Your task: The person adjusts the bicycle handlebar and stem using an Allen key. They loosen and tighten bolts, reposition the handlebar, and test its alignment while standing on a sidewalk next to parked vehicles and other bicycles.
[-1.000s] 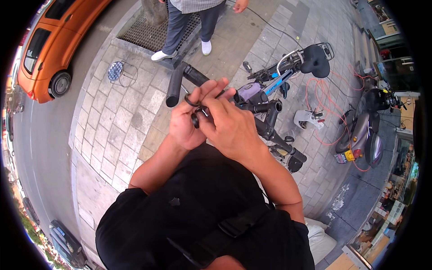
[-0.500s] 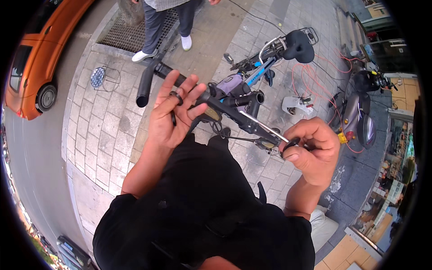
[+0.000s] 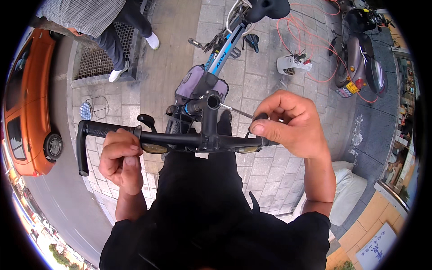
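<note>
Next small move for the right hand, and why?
Probably ease the right hand slightly left to line the metal rod up with the open mouth of the black tube: the rod is pinched at its dark end, its bare tip points toward that mouth, and nothing visible covers it. Whether they touch, I can't tell.

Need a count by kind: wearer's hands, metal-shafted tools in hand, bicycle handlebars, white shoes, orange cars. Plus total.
Wearer's hands, left hand and right hand: 2
Metal-shafted tool, in the right fingers: 1
Bicycle handlebar: 1
White shoes: 2
Orange car: 1
Total: 7
</note>
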`<state>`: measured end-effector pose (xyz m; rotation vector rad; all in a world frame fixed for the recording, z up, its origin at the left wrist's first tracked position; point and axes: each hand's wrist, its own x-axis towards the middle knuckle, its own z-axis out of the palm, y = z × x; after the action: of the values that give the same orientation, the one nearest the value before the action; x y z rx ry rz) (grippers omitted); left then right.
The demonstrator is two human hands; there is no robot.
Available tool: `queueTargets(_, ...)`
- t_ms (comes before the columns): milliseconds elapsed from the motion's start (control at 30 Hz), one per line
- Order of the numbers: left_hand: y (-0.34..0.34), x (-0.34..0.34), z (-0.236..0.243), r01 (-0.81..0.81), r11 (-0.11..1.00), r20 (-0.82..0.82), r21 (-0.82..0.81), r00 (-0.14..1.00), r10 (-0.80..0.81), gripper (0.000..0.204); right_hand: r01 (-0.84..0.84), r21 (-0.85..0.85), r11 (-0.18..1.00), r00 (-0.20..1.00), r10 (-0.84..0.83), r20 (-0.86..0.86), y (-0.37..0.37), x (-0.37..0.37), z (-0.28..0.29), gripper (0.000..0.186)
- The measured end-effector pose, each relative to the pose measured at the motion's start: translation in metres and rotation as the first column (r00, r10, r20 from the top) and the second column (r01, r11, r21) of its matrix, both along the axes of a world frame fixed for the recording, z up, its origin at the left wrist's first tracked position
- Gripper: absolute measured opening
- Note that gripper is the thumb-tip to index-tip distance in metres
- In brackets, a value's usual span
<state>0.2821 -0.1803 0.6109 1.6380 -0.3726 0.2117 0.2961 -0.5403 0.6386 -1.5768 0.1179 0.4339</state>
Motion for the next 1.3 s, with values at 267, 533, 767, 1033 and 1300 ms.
queueTargets(267, -0.021, 0.019, -0.006, -0.151, 0.952, 0.095, 0.266, 0.987, 0.130, 0.020, -0.185, -0.094, 0.978, 0.980, 0.191, 0.061, -0.019, 0.037, 0.004, 0.027)
queueTargets(533, -0.023, 0.039, -0.010, -0.149, 0.954, 0.069, 0.258, 0.988, 0.136, 0.022, -0.222, -0.106, 0.969, 0.960, 0.236, 0.152, -0.011, 0.058, -0.008, 0.030)
queueTargets(767, -0.023, 0.036, -0.008, -0.168, 0.954, 0.061, 0.247, 0.986, 0.158, 0.022, -0.204, -0.121, 0.971, 0.957, 0.224, 0.184, -0.007, 0.050, -0.018, 0.036)
queueTargets(1033, -0.026, 0.037, -0.007, -0.201, 0.943, 0.049, 0.267, 0.980, 0.195, 0.020, -0.226, -0.131, 0.965, 0.974, 0.227, -0.007, 0.006, 0.057, -0.040, 0.036)
queueTargets(1300, -0.027, 0.040, -0.008, -0.186, 0.947, 0.054, 0.261, 0.983, 0.178, 0.020, -0.323, -0.177, 0.930, 0.945, 0.326, -0.015, 0.012, 0.063, -0.053, 0.032)
